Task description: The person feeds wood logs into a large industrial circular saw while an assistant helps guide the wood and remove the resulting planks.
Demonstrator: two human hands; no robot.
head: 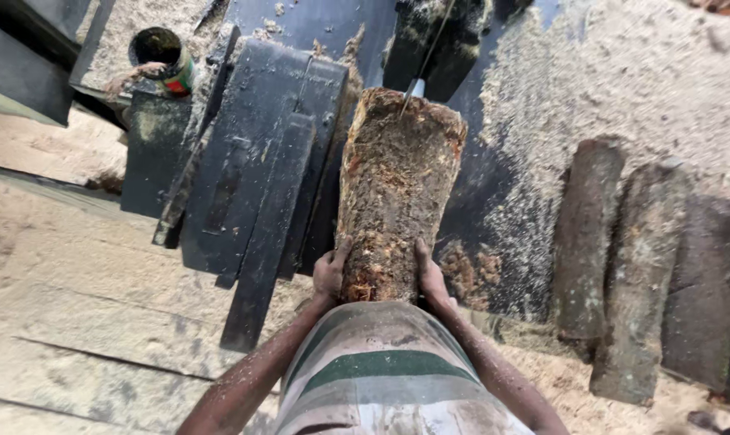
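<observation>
Gripping a rough, bark-covered log (397, 189) by its near end, both hands are closed on it, one at each side: the left hand (330, 272) presses the left edge, the right hand (431, 274) the right edge, fingers curled onto the bark. The log lies lengthwise on the dark metal surface (477, 193), its far end touching a thin upright saw blade (426, 60). Left of the log, dark metal plates (256, 173) lie stacked at a slant. Further left and far, a cylindrical tin (165, 58) with a red and green band stands amid sawdust. To the right, well apart from the hands, three slabs of barked wood (634, 274) lie side by side on sawdust (647, 80). Pale planks (83, 322) fill the near left. A striped shirt (385, 370) shows at the near edge.
</observation>
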